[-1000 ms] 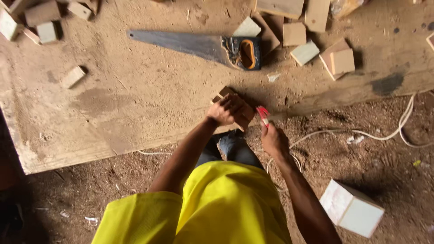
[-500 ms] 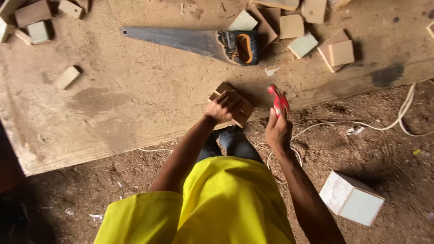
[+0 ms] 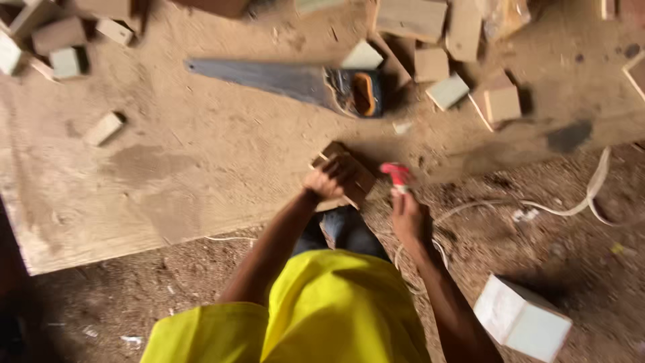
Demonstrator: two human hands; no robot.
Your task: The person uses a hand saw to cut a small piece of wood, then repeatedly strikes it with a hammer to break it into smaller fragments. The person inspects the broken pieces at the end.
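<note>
My left hand (image 3: pixel 327 181) presses down on a small brown wooden block (image 3: pixel 351 173) at the near edge of a large dusty wooden board (image 3: pixel 175 181). My right hand (image 3: pixel 408 216) is closed around a tool with a red end (image 3: pixel 396 173), held just right of the block. The red end looks blurred, and most of the tool is hidden in my fist. A handsaw (image 3: pixel 289 81) with an orange and dark handle lies flat on the board, a little beyond the block.
Several wood offcuts (image 3: pixel 463 81) lie scattered at the board's far right, and more offcuts (image 3: pixel 57 40) at its far left. A white box (image 3: pixel 523 321) sits on the dirt floor at lower right. A pale cord (image 3: pixel 551 205) trails across the dirt.
My right hand swung the red-ended tool up and then down again beside the block. The left hand stayed on the block.
</note>
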